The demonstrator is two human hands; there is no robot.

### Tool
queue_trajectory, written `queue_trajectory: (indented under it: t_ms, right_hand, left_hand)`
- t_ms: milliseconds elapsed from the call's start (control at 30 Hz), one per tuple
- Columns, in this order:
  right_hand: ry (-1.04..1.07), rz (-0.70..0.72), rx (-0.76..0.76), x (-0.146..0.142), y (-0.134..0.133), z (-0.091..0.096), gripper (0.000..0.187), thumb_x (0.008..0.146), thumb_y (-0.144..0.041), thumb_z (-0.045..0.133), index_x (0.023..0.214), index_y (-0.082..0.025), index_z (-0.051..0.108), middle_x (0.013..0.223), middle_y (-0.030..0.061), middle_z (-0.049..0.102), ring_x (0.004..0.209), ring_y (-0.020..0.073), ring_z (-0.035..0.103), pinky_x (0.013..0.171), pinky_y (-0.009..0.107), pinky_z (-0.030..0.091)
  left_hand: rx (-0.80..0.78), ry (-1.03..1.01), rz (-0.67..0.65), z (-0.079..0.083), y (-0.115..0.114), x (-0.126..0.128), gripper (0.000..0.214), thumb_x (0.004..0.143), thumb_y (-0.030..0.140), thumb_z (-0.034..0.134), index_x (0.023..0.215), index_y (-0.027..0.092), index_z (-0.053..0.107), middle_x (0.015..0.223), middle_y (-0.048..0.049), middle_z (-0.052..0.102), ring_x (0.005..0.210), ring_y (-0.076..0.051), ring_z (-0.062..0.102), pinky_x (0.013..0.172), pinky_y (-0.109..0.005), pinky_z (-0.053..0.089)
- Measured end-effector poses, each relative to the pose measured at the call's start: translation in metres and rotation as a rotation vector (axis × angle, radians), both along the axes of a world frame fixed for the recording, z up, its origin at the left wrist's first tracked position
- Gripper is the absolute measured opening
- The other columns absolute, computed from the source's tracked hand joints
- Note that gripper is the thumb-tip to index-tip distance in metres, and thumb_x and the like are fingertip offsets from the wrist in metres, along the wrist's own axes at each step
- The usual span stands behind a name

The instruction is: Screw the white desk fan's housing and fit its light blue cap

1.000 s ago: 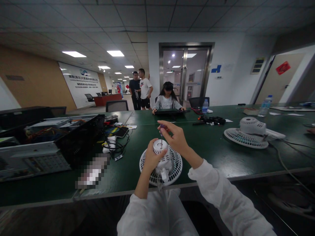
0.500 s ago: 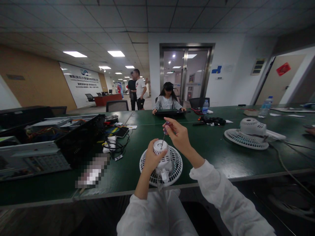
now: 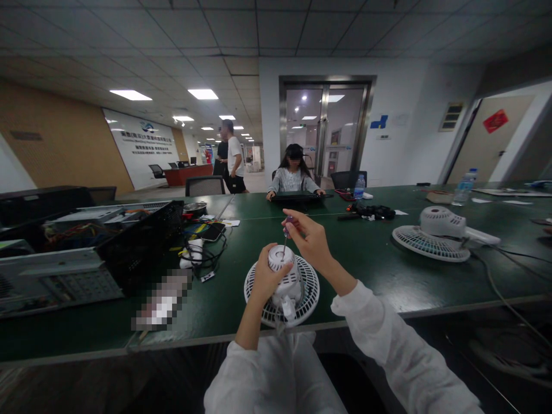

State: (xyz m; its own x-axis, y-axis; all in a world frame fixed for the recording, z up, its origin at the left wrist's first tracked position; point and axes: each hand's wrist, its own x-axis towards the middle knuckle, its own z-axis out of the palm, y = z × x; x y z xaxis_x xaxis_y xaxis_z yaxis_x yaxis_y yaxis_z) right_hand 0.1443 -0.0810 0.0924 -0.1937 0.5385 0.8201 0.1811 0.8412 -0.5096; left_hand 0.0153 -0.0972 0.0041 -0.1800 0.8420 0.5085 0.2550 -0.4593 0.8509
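A white electric fan (image 3: 288, 286) lies grille-down on the green table in front of me, its round motor housing facing up. My left hand (image 3: 266, 275) is wrapped around the left side of that housing. Above it, my right hand (image 3: 307, 234) pinches the purple handle of a screwdriver (image 3: 284, 240). The screwdriver stands nearly upright, with its tip at the top of the housing; the screw, if any, is too small to make out.
An opened computer case (image 3: 86, 253) fills the table's left side, beside tangled black cables (image 3: 211, 253). At right lies a second white fan (image 3: 442, 224). Water bottles (image 3: 466, 187) stand farther back. Across the table sits a person (image 3: 294, 175).
My right hand and the screwdriver handle have shifted slightly left, and the screwdriver is a little more upright. My left hand stays on the fan. Two standing people in the background have moved left.
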Motion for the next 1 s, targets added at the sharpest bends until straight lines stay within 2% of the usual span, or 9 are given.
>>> queue_trajectory:
  t_ms: [167,400,567,733,900,1000]
  right_hand:
    - [-0.062,0.004,0.072,-0.0010,-0.0039,0.0050,0.033,0.088,-0.025,0.045,0.119,-0.024,0.058,0.101,0.0063,0.067,0.084,0.0171,0.064,0.075,0.033,0.054]
    - [-0.104,-0.131,0.178,-0.0018,-0.0061,0.0070,0.024,0.085,-0.031,0.055,0.106,-0.024,0.064,0.085,0.0041,0.065,0.070,0.0153,0.057,0.069,0.029,0.049]
    - [-0.084,-0.034,0.139,-0.0022,-0.0083,0.0063,0.030,0.090,-0.024,0.044,0.117,-0.024,0.058,0.099,0.0045,0.067,0.084,0.0146,0.062,0.072,0.027,0.051]
    - [-0.034,-0.078,0.221,-0.0054,-0.0076,0.0025,0.026,0.087,-0.025,0.052,0.111,-0.024,0.062,0.095,0.0032,0.069,0.073,0.0129,0.063,0.067,0.026,0.052]
    - [-0.061,-0.047,0.251,-0.0063,-0.0089,0.0033,0.032,0.091,-0.020,0.042,0.118,-0.025,0.058,0.097,0.0036,0.069,0.085,0.0139,0.063,0.076,0.028,0.052]
    - [-0.068,-0.060,0.282,-0.0075,-0.0093,0.0046,0.030,0.091,-0.019,0.044,0.115,-0.024,0.060,0.098,0.0038,0.068,0.086,0.0139,0.063,0.076,0.028,0.051]
  left_hand:
    - [-0.010,0.003,-0.005,-0.0001,0.0000,-0.0002,0.052,0.061,0.029,0.070,0.109,0.018,0.051,0.112,-0.0071,0.056,0.106,-0.022,0.054,0.095,-0.037,0.039]
    - [0.007,0.000,-0.023,0.0006,-0.0013,0.0007,0.051,0.063,0.029,0.069,0.109,0.018,0.051,0.110,-0.0070,0.057,0.106,-0.023,0.054,0.095,-0.037,0.039]
    - [-0.004,0.011,-0.010,0.0009,-0.0018,0.0004,0.051,0.063,0.030,0.069,0.109,0.018,0.051,0.111,-0.0076,0.057,0.107,-0.023,0.053,0.096,-0.038,0.038]
    - [-0.001,-0.005,-0.031,-0.0010,0.0000,0.0005,0.051,0.063,0.028,0.069,0.109,0.018,0.050,0.110,-0.0070,0.057,0.105,-0.023,0.054,0.095,-0.038,0.039]
    - [0.001,0.010,-0.023,-0.0001,-0.0002,0.0007,0.052,0.063,0.029,0.069,0.110,0.017,0.050,0.112,-0.0077,0.056,0.108,-0.023,0.053,0.097,-0.039,0.038]
    - [0.001,0.017,-0.020,0.0007,-0.0018,0.0010,0.051,0.064,0.028,0.069,0.110,0.018,0.050,0.111,-0.0068,0.057,0.106,-0.023,0.054,0.096,-0.038,0.039]
